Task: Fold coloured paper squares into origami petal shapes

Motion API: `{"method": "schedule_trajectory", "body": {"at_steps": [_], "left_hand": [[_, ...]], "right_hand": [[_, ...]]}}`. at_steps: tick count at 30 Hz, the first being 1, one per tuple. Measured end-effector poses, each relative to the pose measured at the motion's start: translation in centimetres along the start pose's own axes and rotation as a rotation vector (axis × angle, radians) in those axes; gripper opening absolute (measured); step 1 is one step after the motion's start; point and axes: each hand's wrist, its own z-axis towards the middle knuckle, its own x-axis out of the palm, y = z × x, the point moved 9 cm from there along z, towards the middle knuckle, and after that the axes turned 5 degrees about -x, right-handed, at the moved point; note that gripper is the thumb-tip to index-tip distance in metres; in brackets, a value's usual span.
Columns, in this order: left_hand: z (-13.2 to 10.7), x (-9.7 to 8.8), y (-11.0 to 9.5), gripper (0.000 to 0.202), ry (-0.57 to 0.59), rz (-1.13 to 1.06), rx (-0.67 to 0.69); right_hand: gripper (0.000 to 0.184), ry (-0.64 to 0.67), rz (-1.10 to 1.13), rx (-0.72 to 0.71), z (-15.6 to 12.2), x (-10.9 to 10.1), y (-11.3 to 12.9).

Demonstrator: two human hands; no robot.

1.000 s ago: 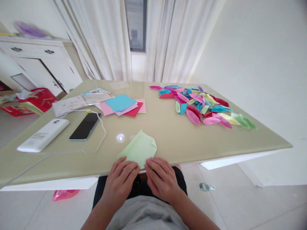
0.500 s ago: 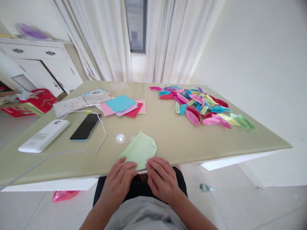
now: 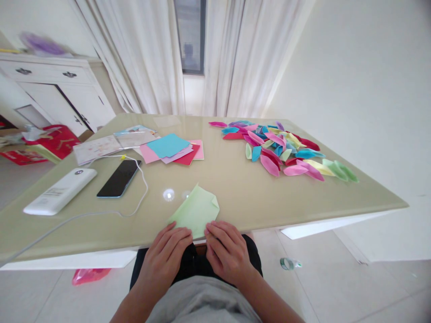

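Observation:
A light green sheet of paper [image 3: 197,208] lies at the table's near edge, with a small fold showing at its right corner. My left hand [image 3: 168,251] has its fingers together and curled on the sheet's lower left edge. On the lower right edge, the bent fingers of my right hand [image 3: 229,249] grip the paper. Both thumbs are mostly hidden below the fingers.
Folded paper pieces [image 3: 269,154] in several colours are heaped at the right. Coloured sheets [image 3: 168,146] lie at the back left. A black phone [image 3: 119,179], a white power bank [image 3: 60,190] and a white cable [image 3: 146,188] are at the left.
My hands and the green paper hold almost the same place. The whole view has shifted very slightly.

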Motion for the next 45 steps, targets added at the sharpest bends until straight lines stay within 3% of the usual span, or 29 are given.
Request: {"method": "schedule_trajectory", "body": {"at_steps": [15,24,29,34,39,43,45], "left_hand": [[0.0,-0.2,-0.1,0.031,-0.03,0.008,-0.01],[0.2,-0.2,-0.3,0.028,-0.046,-0.007,-0.017],[0.1,-0.1,-0.2,0.026,-0.053,-0.011,-0.018],[0.3,-0.3,-0.4,0.028,-0.064,0.01,-0.051],[-0.2,-0.5,-1.0,0.028,-0.015,0.064,-0.023],[-0.3,-2.5,0.5,0.046,-0.096,0.151,-0.035],[0.1,-2.7,2.0,0.056,-0.044,0.186,-0.072]], "right_hand": [[0.041,0.018,-0.027,0.031,-0.1,0.5,0.1],[0.048,0.199,-0.127,0.064,0.2,1.5,0.1],[0.047,0.181,-0.124,0.092,0.2,1.5,-0.1],[0.046,0.163,-0.11,-0.003,-0.1,1.2,0.2],[0.04,0.117,-0.081,0.021,0.2,0.5,-0.1],[0.038,0.157,-0.091,0.028,0.7,0.3,-0.2],[0.037,0.187,-0.096,0.02,0.9,0.3,-0.3]]}}
